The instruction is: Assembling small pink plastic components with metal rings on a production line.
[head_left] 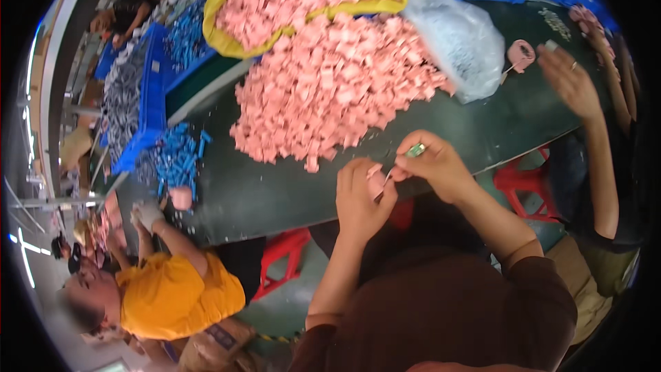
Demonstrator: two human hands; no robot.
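Near the table's front edge, my left hand (360, 201) is closed around a small pink plastic piece (376, 183). My right hand (437, 169) grips a small green-handled tool (415, 150) with a thin metal shaft. That shaft slants down to the left and meets the pink piece, or nearly so; my fingers partly cover the contact. Just beyond both hands, a large heap of similar pink pieces (330, 89) spreads over the dark green tabletop (258, 200). It spills from a yellow-rimmed bag (219, 38) full of the same pieces.
A clear plastic bag (471, 48) lies right of the heap. Blue bins (155, 89) and blue parts (180, 158) are at left. A co-worker's hand (571, 79) is near a pink part (521, 55) at right. A person in orange (175, 296) sits left, by a red stool (284, 262).
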